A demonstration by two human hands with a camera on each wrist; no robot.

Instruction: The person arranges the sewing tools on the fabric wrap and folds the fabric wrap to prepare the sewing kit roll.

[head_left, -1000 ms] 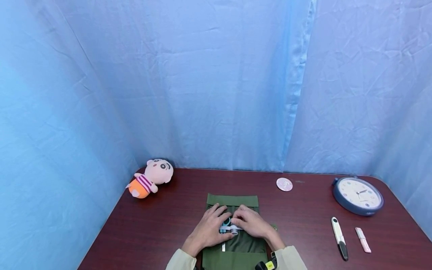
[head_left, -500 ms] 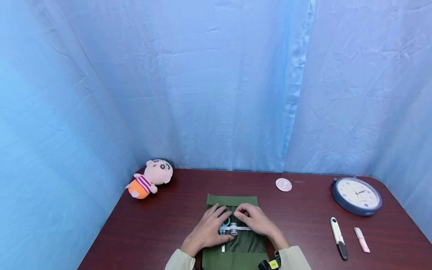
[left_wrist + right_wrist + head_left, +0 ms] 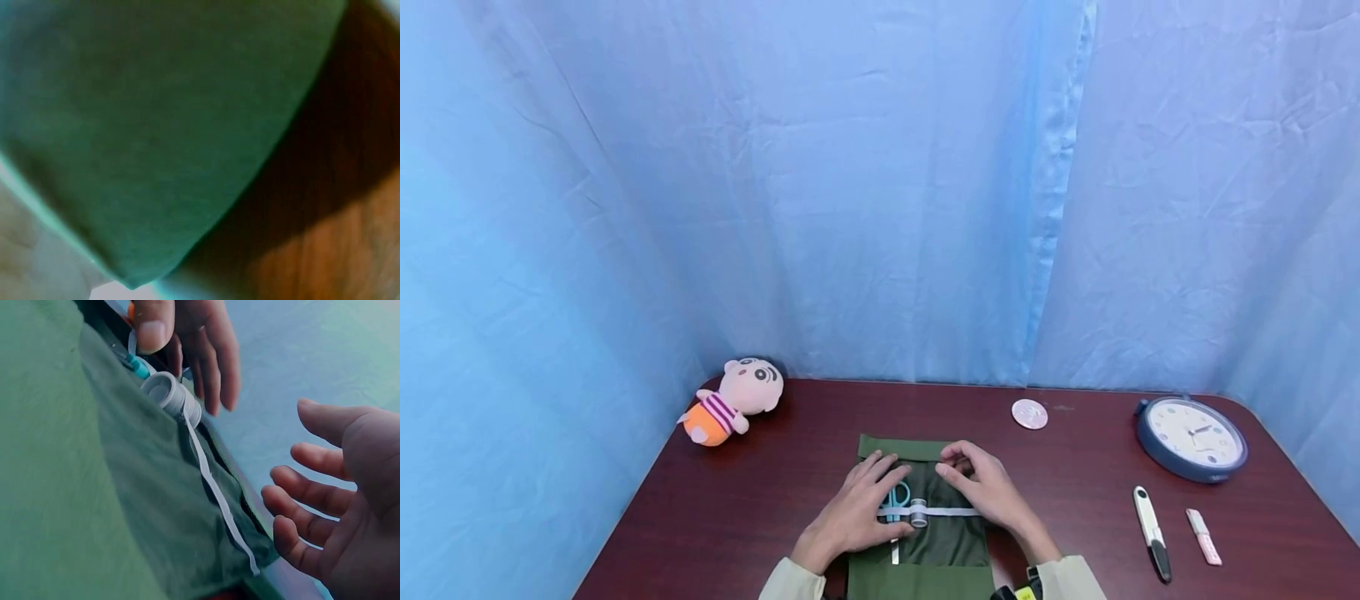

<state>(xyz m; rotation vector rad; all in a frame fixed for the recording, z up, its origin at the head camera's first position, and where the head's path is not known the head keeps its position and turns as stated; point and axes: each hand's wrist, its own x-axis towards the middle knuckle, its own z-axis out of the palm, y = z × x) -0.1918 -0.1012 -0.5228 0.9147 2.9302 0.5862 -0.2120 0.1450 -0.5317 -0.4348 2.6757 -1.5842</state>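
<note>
A green fabric organizer (image 3: 951, 546) lies unfolded at the table's front. A white elastic band (image 3: 955, 512) runs across it, over a spool of thread (image 3: 918, 513) and light-blue scissors (image 3: 901, 493). My left hand (image 3: 852, 512) rests on the organizer's left side with fingers extended, thumb beside the spool, partly covering the scissors. My right hand (image 3: 988, 487) hovers over the right edge, its fingers loosely bent and holding nothing; in the right wrist view it is apart from the spool (image 3: 165, 394). The left wrist view shows only blurred green fabric (image 3: 156, 137) and table.
A plush doll (image 3: 730, 404) lies at the table's back left. Toward the back right are a round pink disc (image 3: 1029, 414) and a blue-rimmed clock (image 3: 1193, 437). A white-and-black utility-knife-like tool (image 3: 1152, 533) and a small pink-and-white stick (image 3: 1204, 536) lie nearer on the right.
My right hand has come away from the spool and band and moved right, its fingers spreading. The left hand stays nearly in place. More of the band and spool shows.
</note>
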